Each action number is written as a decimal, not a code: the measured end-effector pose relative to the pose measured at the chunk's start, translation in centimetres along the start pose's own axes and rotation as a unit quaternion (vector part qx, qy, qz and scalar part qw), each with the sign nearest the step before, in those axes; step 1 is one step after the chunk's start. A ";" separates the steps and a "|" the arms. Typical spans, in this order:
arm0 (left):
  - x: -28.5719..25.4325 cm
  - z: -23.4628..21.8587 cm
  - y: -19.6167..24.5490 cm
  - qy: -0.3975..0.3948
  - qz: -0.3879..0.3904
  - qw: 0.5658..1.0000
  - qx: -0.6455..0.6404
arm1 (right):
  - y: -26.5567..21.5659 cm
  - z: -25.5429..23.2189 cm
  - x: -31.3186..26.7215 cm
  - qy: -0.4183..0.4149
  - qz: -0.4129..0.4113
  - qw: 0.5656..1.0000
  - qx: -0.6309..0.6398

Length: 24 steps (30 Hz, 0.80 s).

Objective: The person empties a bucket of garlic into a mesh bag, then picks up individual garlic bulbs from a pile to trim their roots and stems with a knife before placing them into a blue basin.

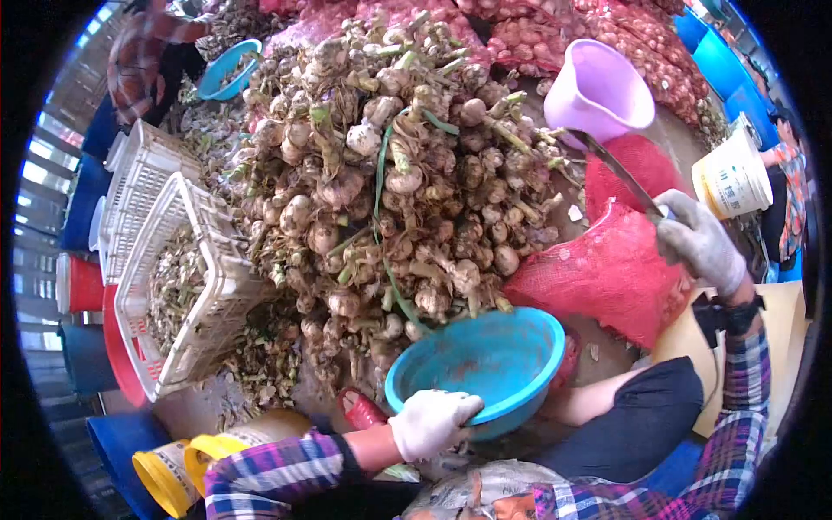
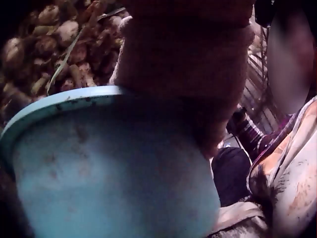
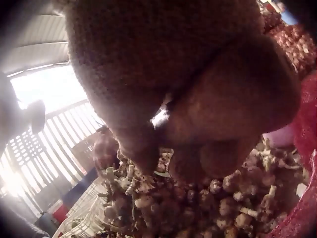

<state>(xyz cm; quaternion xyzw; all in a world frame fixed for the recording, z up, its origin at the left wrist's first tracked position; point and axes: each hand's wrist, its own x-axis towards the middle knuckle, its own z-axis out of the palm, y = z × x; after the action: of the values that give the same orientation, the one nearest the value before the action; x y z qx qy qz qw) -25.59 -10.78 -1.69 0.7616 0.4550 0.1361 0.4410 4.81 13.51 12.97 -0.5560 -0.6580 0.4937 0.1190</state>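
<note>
My gloved left hand [image 1: 433, 423] grips the near rim of a blue plastic basin [image 1: 520, 381], which tilts toward the garlic pile and shows only dirt stains inside. In the left wrist view the outside of the basin [image 2: 109, 168] fills the lower part, below the dark glove [image 2: 183, 59]. Raised at the right, my gloved right hand [image 1: 700, 243] holds a sickle [image 1: 620, 169], its long curved blade pointing up and left. The right wrist view shows the curled glove [image 3: 198, 94] over the pile, the blade hidden. Before me rises a heap of garlic bulbs [image 1: 407, 182] with cut stems.
A red mesh sack [image 1: 607, 273] lies right of the heap, below a purple bucket [image 1: 598, 87]. White crates [image 1: 186, 269] holding stem scraps stand at left. A white bucket [image 1: 732, 178] is at far right, yellow buckets [image 1: 169, 477] at lower left. Another person [image 1: 143, 65] works at upper left.
</note>
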 end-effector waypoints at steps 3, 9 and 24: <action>-0.9 6.9 -0.4 -0.125 0.086 0.967 0.205 | 1.1 -0.4 -1.7 -0.006 -0.082 0.997 0.007; -2.3 12.0 -1.6 -0.291 -0.110 0.927 0.211 | 7.3 -1.3 -2.3 -0.017 -0.078 0.996 0.047; -5.5 9.2 -24.5 -0.013 -0.576 0.817 -0.025 | 4.9 -0.5 -11.0 -0.029 -0.044 0.969 -0.242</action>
<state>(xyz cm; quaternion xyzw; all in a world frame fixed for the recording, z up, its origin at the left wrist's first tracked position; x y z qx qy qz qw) -37.06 -15.47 -25.45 0.3513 0.8009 -0.1414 0.4639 12.09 3.88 13.72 -0.5238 -0.7850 0.3302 -0.0164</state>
